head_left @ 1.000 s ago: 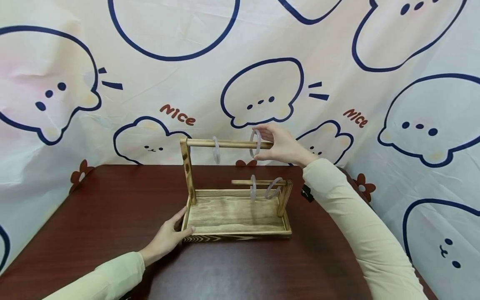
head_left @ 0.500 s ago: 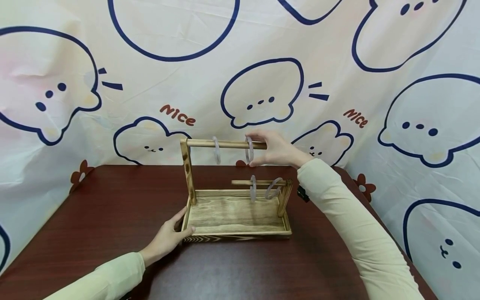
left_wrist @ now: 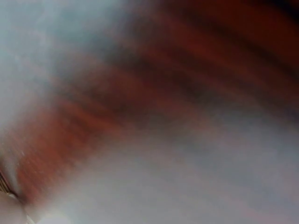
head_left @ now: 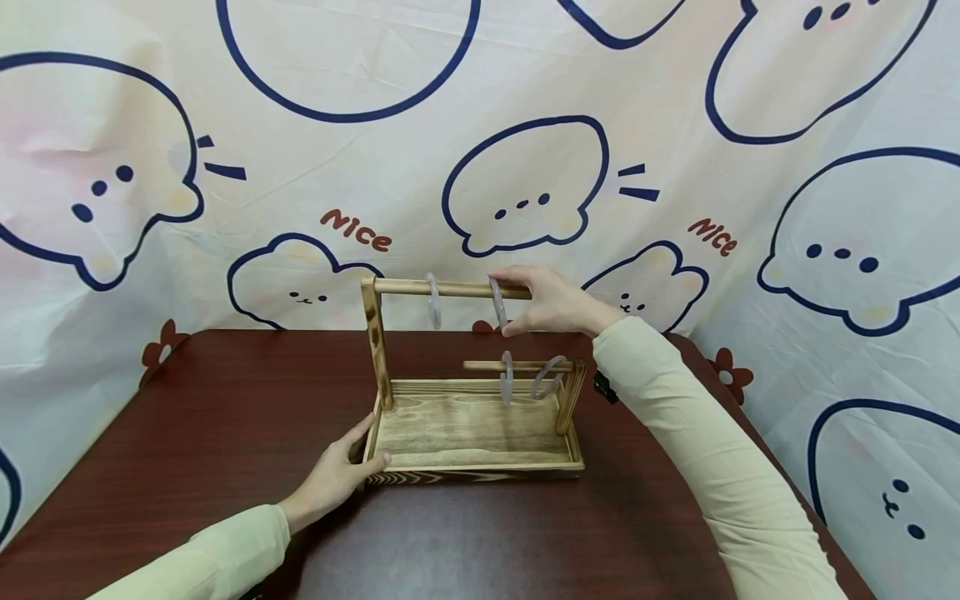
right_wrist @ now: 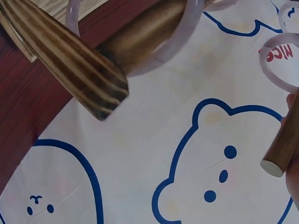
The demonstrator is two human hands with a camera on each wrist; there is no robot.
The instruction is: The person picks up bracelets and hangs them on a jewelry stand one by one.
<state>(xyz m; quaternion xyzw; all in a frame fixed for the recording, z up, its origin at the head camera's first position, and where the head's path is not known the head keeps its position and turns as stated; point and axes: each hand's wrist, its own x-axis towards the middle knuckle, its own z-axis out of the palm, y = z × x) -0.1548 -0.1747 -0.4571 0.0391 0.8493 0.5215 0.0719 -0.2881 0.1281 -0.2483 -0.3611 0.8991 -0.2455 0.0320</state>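
A wooden bangle stand (head_left: 381, 350) has a shallow tray base (head_left: 472, 464), a long upper rod (head_left: 465, 289) and a shorter lower rod (head_left: 480, 365). My left hand (head_left: 333, 482) grips the tray's left front corner, thumb over the rim. Around the upper rod my right hand (head_left: 553, 302) holds a pale translucent bangle (head_left: 498, 302) between fingers and thumb; it leans slightly. Farther left on that rod hangs another bangle (head_left: 434, 302). Two more, one upright bangle (head_left: 507, 377) and one slanted bangle (head_left: 537, 387), hang on the lower rod. The left wrist view is mostly blurred.
The stand rests on a dark reddish-brown table (head_left: 247, 417). Behind it hangs a white cloth (head_left: 405, 183) printed with cartoon outlines. In the right wrist view, the striped end of the right post (right_wrist: 100, 88) and the upper rod's free end (right_wrist: 273, 167) show close up.
My right hand has moved left along the upper rod with its bangle, mostly in the first half second. The bangle now leans a little. My left hand has stayed on the tray.
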